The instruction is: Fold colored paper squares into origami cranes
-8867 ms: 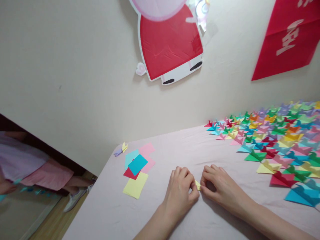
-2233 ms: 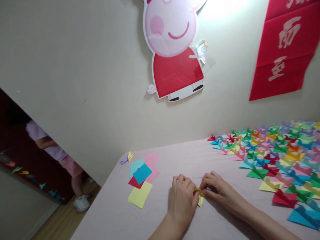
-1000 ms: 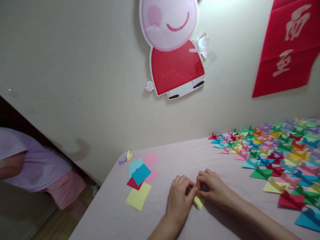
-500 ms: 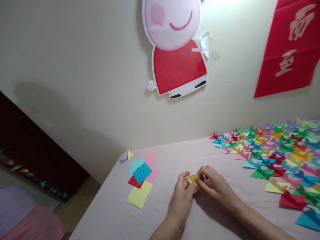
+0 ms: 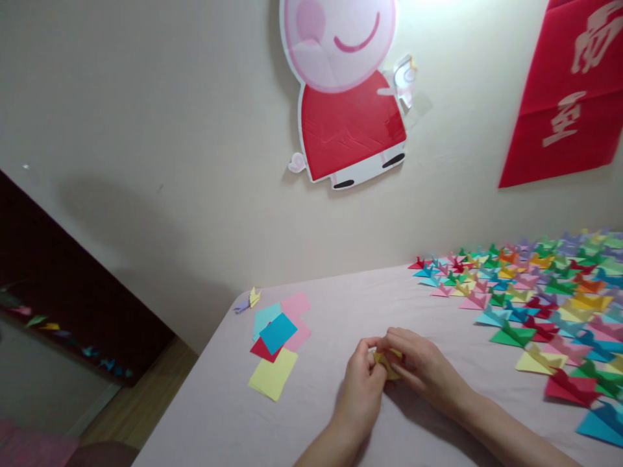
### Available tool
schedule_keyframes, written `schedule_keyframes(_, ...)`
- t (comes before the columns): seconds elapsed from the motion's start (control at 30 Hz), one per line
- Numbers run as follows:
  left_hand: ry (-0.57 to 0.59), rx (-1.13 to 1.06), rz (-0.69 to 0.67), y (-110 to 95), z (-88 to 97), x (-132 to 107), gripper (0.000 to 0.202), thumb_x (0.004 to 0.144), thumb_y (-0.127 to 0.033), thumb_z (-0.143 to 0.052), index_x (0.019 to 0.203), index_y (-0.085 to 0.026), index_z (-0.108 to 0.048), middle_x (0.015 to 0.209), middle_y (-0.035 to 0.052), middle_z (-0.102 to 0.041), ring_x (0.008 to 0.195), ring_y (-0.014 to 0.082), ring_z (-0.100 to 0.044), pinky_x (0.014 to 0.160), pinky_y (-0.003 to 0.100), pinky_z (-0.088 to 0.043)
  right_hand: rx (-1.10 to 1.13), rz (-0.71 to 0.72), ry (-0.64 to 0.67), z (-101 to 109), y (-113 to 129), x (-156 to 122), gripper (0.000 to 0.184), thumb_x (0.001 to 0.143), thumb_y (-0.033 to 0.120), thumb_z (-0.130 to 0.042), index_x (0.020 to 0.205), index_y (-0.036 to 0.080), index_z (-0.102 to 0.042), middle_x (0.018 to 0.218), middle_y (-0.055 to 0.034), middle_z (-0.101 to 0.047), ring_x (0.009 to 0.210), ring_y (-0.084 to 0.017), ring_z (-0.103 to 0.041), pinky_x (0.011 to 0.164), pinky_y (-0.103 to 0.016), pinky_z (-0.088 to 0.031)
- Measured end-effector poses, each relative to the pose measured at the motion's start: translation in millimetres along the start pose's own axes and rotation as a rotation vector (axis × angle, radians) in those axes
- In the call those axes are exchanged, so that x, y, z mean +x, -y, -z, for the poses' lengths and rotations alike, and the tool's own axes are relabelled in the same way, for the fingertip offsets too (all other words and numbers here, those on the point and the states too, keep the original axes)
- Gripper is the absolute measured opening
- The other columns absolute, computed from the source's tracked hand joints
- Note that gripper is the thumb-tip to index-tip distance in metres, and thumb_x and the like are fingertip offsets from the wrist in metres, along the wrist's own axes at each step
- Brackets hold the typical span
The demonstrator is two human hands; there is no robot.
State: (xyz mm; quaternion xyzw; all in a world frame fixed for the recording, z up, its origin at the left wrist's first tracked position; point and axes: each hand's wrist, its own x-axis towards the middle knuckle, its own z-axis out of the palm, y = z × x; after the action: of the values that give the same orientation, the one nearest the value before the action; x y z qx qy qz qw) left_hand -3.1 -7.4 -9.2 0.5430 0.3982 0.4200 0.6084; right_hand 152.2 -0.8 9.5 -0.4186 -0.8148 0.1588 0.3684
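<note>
My left hand [image 5: 359, 388] and my right hand [image 5: 421, 366] meet over the pale pink table [image 5: 311, 415]. Both pinch a small folded yellow paper piece [image 5: 385, 362] between their fingertips, slightly above the cloth. The fingers of both hands are closed on it and most of the paper is hidden by them. To the left lies a loose stack of flat coloured paper squares [image 5: 276, 338], with a yellow sheet [image 5: 272, 375] nearest me.
Several finished folded paper cranes [image 5: 535, 298] in many colours cover the right part of the table. A tiny yellow and purple folded piece [image 5: 248, 301] sits at the far left corner. A cartoon pig cutout [image 5: 346, 91] and a red banner [image 5: 569, 97] hang on the wall.
The yellow piece has been lifted from the cloth and folded smaller between my fingertips. A person in pink and purple who stood at the left has moved out of view.
</note>
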Motion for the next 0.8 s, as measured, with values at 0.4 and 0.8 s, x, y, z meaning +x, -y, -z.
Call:
schedule_keyframes(0.4, 0.000, 0.096, -0.024, -12, -1.1, -4, 0.038, 0.077, -0.016, -0.057, 0.115, -0.018, -0.056, 0.100, 0.0048, -0.070, 0.087, 0.0186, -0.063, 0.073, 0.026, -0.046, 0.306, -0.202, -0.010, 5, 5, 1, 0.011, 0.083, 0.022, -0.049, 0.082, 0.021, -0.059, 0.076, 0.0001, -0.062, 0.069, -0.017, -0.059, 0.064, -0.027, -0.044)
schedule_keyframes(0.8, -0.047, 0.036, 0.066, -7, 1.4, -1, 0.048, 0.083, -0.050, -0.063, 0.118, -0.017, -0.052, 0.079, 0.0019, -0.066, 0.068, 0.0171, -0.061, 0.065, 0.027, -0.046, 0.420, -0.261, -0.023, 4, 6, 2, 0.017, 0.086, 0.032, -0.053, 0.080, 0.020, -0.062, 0.073, 0.0004, -0.062, 0.067, -0.016, -0.058, 0.062, -0.027, -0.046)
